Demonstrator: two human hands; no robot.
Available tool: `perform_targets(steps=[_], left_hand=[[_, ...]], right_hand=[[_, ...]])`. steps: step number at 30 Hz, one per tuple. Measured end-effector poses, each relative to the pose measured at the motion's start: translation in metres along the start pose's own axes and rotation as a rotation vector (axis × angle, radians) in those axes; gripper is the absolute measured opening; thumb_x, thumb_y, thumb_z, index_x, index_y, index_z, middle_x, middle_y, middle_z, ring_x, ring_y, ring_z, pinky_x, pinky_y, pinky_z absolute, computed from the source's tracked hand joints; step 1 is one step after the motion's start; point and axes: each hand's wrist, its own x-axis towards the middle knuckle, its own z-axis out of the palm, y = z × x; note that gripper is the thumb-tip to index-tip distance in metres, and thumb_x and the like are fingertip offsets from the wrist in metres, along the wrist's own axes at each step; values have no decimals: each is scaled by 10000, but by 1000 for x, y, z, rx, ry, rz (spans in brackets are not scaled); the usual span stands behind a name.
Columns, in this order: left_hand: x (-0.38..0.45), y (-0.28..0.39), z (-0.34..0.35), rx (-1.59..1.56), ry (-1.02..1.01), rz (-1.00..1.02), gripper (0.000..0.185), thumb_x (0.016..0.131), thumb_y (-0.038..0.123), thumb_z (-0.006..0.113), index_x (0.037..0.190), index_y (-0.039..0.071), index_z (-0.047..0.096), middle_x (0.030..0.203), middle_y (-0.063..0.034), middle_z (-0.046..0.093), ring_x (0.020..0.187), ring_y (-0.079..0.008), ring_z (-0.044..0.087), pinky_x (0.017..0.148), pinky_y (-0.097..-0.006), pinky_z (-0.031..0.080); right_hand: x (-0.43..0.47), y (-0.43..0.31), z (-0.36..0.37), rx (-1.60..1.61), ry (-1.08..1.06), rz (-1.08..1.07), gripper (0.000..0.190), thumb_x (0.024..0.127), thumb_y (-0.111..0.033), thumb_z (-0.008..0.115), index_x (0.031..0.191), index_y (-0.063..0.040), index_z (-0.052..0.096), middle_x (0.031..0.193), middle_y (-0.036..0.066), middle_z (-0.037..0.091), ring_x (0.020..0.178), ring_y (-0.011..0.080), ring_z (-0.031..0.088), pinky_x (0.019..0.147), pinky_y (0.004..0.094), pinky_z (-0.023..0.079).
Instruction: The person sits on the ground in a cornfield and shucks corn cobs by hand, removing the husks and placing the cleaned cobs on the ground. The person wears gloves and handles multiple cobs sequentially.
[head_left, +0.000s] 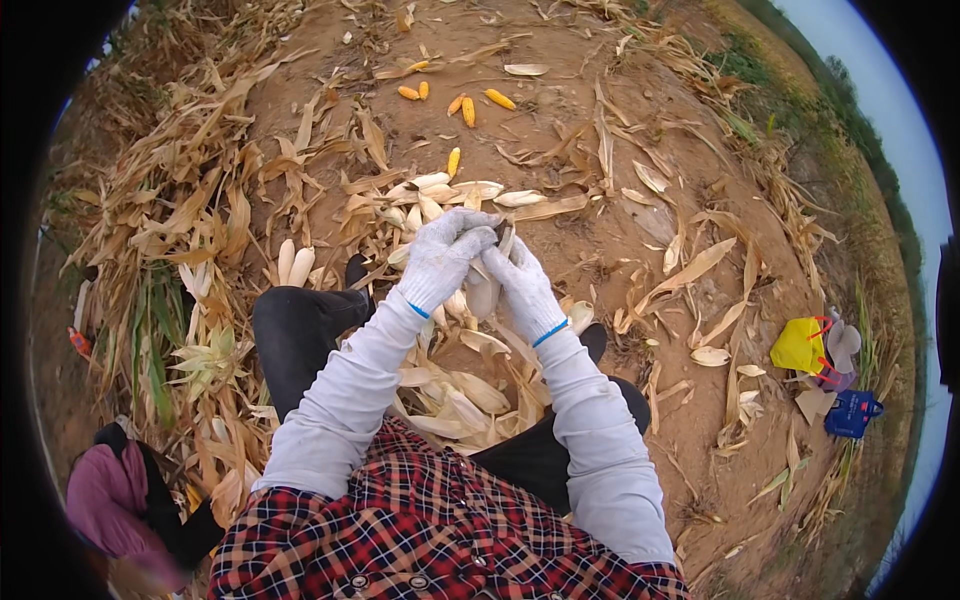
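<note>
Both my hands wear white knit gloves with blue-edged cuffs and meet in front of me over a loose heap of husks. My left hand is closed with its fingertips at the dark tip of an ear of corn in its husk. From the other side, my right hand grips the same ear. Much of the ear is hidden behind the gloves, and its lower part is blurred. Pale husks lie between my legs. Just beyond my hands is a pile of pale husked corn.
Bare yellow corn cobs lie on the soil farther ahead. Dry corn stalks are heaped at left. Another person's purple sleeve shows at lower left. A yellow bag, a hat and a blue bag are at right.
</note>
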Motion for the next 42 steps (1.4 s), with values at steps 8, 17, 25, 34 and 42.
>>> perform_targets(steps=[8,17,25,34,42], left_hand=[[-13,-24,4,-34,-73,63,230,998,44,650,1217,9,712,1166,-81,734,1053,-149,676,994,-303,532],[-37,-45,-20,731,-217,227,243,1014,189,621,1204,97,741,1112,-138,727,1052,-282,710,953,-389,557],[-57,-60,-20,698,-235,190,346,970,234,672,1301,135,687,1164,-134,716,1071,-329,716,957,-413,563],[-16,-17,4,769,-157,753,240,883,176,791,1112,121,744,1059,-101,717,959,-301,716,861,-375,568],[-107,-70,-16,796,-331,619,228,874,202,797,1079,123,736,990,-72,710,886,-287,713,779,-401,573]], right_hand=[[9,6,-20,245,188,70,441,1099,-378,565,1309,5,630,1213,118,692,1037,202,684,921,334,560],[30,21,-47,245,560,-169,544,1071,-515,591,1181,17,627,988,117,686,894,252,684,836,419,597],[32,-6,-51,262,505,-167,568,1054,-553,602,1211,-8,640,1011,105,695,914,236,684,823,393,586],[12,-16,-15,184,410,-19,580,1069,-551,567,1206,3,669,1028,113,716,928,207,677,851,347,562],[21,-20,-47,362,596,-58,636,1051,-604,570,1172,14,665,956,109,699,867,231,656,840,390,578]])
